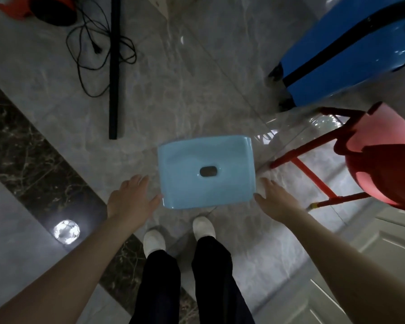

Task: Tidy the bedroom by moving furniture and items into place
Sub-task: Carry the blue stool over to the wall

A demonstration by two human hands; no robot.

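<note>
Two hands: being held open, fingers spread, nothing gripped.
Left hand (131, 197): being kept just beside the stool's left edge.
Right hand (275, 199): being kept just beside its right edge (contact cannot be told).
Light blue stool (206, 171): being seen at frame centre, on the grey floor (197, 90).
Red chair (372, 160): being seen at right.
Blue suitcase (337, 52): being seen at upper right.

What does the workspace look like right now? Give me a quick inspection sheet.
Surface: glossy grey marble floor with a dark inlay strip.
Job's things: light blue stool upright on the floor in front of the feet.
Clutter: red chair and blue suitcase on the right.
Grippers: left hand and right hand open, flanking the stool, not gripping.
Cables: loose black cord beside a black bar.
Surroundings: white door lower right.
</note>
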